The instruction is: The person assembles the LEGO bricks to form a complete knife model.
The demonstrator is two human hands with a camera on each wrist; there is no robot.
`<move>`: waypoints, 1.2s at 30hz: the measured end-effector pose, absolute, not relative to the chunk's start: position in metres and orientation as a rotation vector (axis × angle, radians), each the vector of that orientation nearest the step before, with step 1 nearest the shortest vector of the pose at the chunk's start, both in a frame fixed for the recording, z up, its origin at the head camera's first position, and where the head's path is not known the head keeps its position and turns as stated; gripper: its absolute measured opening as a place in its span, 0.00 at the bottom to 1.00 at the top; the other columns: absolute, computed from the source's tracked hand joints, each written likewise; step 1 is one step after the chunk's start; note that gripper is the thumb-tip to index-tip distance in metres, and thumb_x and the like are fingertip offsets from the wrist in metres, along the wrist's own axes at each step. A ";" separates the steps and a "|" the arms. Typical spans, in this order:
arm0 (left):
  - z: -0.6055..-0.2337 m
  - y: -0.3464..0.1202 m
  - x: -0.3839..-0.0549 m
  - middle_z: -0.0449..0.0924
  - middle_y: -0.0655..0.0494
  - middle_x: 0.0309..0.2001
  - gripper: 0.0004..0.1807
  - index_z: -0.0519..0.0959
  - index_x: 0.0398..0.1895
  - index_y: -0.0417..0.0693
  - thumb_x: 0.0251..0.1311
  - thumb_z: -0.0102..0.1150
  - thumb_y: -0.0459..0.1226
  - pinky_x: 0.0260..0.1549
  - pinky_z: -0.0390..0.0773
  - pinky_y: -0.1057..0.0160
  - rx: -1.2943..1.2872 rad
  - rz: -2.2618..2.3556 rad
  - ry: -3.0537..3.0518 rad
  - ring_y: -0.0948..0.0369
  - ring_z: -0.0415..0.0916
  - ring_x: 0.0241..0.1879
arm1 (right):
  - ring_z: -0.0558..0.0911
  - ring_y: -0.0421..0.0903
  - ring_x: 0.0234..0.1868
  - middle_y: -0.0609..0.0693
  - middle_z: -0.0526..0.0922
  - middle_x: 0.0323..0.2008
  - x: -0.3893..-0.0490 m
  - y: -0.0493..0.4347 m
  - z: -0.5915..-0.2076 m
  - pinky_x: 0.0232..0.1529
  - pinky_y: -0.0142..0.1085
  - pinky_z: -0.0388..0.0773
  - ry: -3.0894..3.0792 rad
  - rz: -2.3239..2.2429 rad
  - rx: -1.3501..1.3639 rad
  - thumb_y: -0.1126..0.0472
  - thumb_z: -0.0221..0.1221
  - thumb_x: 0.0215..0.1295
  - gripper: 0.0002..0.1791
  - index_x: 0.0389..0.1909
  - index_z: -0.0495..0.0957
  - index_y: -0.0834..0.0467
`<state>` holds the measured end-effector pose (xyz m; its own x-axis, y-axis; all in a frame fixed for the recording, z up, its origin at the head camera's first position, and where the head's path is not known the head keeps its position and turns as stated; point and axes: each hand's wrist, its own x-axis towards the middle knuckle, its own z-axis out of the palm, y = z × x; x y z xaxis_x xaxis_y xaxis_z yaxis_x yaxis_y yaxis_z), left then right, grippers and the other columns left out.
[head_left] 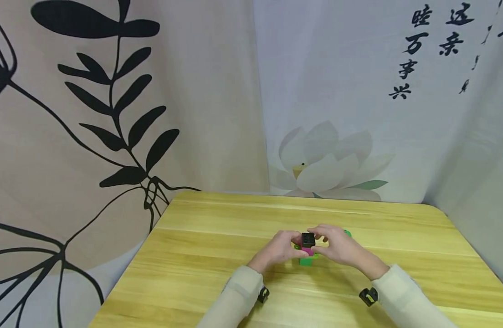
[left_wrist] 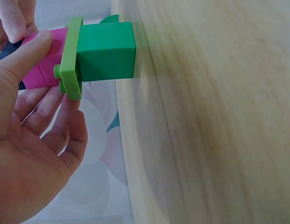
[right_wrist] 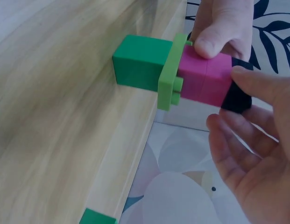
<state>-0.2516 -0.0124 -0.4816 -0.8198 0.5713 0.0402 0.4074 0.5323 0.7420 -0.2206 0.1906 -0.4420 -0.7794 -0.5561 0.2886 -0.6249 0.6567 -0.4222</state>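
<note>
A stack of toy building bricks stands on the table between both hands. At its base is a green brick (left_wrist: 107, 51), topped by a lime plate (right_wrist: 168, 79) that juts out past it with studs showing. Pink bricks (right_wrist: 204, 77) sit above the plate, and a black brick (head_left: 308, 239) with studs caps the stack. My left hand (head_left: 279, 248) grips the pink part, its thumb lying along one side in the left wrist view. From the other side my right hand (head_left: 341, 245) pinches the black brick between thumb and fingers.
Another green piece (right_wrist: 97, 217) lies on the table beyond the right hand, mostly hidden by it in the head view. The wooden table (head_left: 218, 223) ends at a printed curtain (head_left: 210, 114) behind it.
</note>
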 end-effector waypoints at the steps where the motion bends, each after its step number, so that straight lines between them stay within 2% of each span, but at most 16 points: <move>1: -0.481 -0.012 -0.252 0.78 0.70 0.30 0.11 0.79 0.33 0.55 0.50 0.71 0.45 0.38 0.73 0.66 0.833 1.156 2.565 0.71 0.73 0.34 | 0.79 0.47 0.38 0.47 0.80 0.40 -0.220 0.193 -0.442 0.36 0.39 0.79 -2.737 0.768 0.976 0.61 0.68 0.55 0.23 0.52 0.77 0.64; 6: -0.482 -0.012 -0.252 0.78 0.71 0.30 0.11 0.79 0.32 0.56 0.50 0.70 0.45 0.40 0.72 0.66 0.826 1.137 2.573 0.72 0.73 0.34 | 0.80 0.48 0.39 0.50 0.81 0.39 -0.220 0.204 -0.441 0.37 0.40 0.79 -2.739 0.746 0.949 0.61 0.68 0.55 0.22 0.50 0.78 0.64; 17: -0.480 -0.010 -0.250 0.77 0.71 0.31 0.10 0.78 0.32 0.58 0.50 0.70 0.47 0.44 0.73 0.63 0.780 1.116 2.571 0.71 0.73 0.37 | 0.80 0.48 0.41 0.49 0.82 0.41 -0.218 0.228 -0.439 0.40 0.42 0.78 -2.798 0.733 0.820 0.61 0.67 0.56 0.21 0.51 0.78 0.62; 26: -0.480 -0.011 -0.250 0.77 0.71 0.32 0.11 0.78 0.32 0.58 0.50 0.70 0.47 0.40 0.73 0.67 0.780 1.119 2.578 0.72 0.72 0.36 | 0.80 0.53 0.42 0.54 0.82 0.42 -0.222 0.248 -0.443 0.40 0.45 0.78 -2.819 0.717 0.761 0.62 0.67 0.56 0.21 0.50 0.78 0.64; 36: -0.480 -0.010 -0.250 0.77 0.71 0.31 0.11 0.78 0.32 0.58 0.50 0.70 0.47 0.40 0.73 0.67 0.776 1.109 2.581 0.72 0.72 0.36 | 0.78 0.58 0.45 0.57 0.80 0.45 -0.234 0.271 -0.452 0.41 0.50 0.76 -2.846 0.659 0.674 0.61 0.68 0.53 0.24 0.50 0.77 0.66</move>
